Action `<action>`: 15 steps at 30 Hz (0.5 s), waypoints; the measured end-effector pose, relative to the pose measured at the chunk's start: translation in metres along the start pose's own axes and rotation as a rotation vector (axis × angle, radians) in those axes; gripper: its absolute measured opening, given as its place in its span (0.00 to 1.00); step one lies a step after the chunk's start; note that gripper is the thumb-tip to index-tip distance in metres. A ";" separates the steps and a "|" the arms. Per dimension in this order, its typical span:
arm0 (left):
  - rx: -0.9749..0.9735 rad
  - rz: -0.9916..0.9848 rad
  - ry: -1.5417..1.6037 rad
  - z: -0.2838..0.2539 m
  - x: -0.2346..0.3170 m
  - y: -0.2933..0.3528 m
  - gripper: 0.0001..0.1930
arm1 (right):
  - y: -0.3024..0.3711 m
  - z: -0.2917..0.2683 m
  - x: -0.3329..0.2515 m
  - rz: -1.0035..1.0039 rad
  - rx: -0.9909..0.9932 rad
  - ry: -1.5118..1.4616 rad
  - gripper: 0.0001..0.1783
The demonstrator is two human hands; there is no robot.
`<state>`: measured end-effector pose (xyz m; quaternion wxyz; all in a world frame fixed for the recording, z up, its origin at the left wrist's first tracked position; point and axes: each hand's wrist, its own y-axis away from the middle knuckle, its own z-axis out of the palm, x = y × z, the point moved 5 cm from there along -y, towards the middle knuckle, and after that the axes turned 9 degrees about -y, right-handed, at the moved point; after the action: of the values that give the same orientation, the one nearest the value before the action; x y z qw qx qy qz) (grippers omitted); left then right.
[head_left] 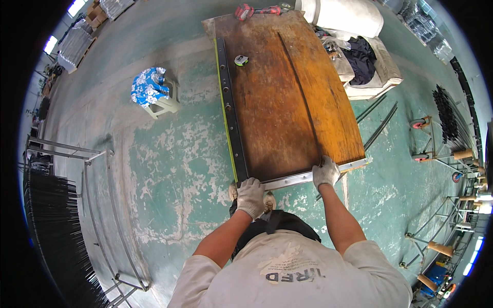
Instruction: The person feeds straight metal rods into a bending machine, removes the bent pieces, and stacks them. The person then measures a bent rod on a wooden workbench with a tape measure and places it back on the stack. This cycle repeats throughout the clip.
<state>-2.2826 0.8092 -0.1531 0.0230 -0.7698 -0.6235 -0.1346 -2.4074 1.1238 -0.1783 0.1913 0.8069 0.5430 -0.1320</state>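
Note:
Both my hands wear pale work gloves and are at the near edge of a worn wooden tabletop (267, 102). My left hand (250, 198) lies over the near left corner, fingers forward, at the end of a black metal strip with holes (227, 105). My right hand (326, 172) is closed at the near end of a thin dark rod (299, 82), which runs lengthwise over the wood; its fingertips are partly hidden. Between my hands a silvery metal strip (288, 180) borders the near edge. A tape measure (241, 60) rests near the far left.
A red cordless power tool (245, 11) lies at the table's far end. On the left stands a stool (163, 105) with blue floral cloth. Padded white bundles (377, 77) with black fabric sit far right. Metal racks (95, 205) and wheeled frames (422, 123) flank the floor.

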 end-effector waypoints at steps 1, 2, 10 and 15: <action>0.005 -0.002 0.001 -0.001 0.000 0.001 0.18 | -0.003 0.000 -0.005 0.054 -0.025 0.023 0.31; -0.036 -0.017 0.005 -0.004 0.001 0.000 0.18 | -0.006 -0.003 -0.014 0.110 -0.049 0.047 0.30; -0.046 -0.264 0.810 -0.068 0.010 -0.049 0.25 | -0.006 -0.043 -0.018 0.085 -0.246 -0.813 0.20; -0.067 -0.252 1.697 -0.160 0.043 -0.090 0.20 | 0.125 -0.135 -0.177 -0.444 -0.441 -1.048 0.24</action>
<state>-2.3898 0.8372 -0.0011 0.4439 -0.3339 -0.4717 -0.6849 -2.3577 0.9965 0.0374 0.5636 0.4433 0.5465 -0.4326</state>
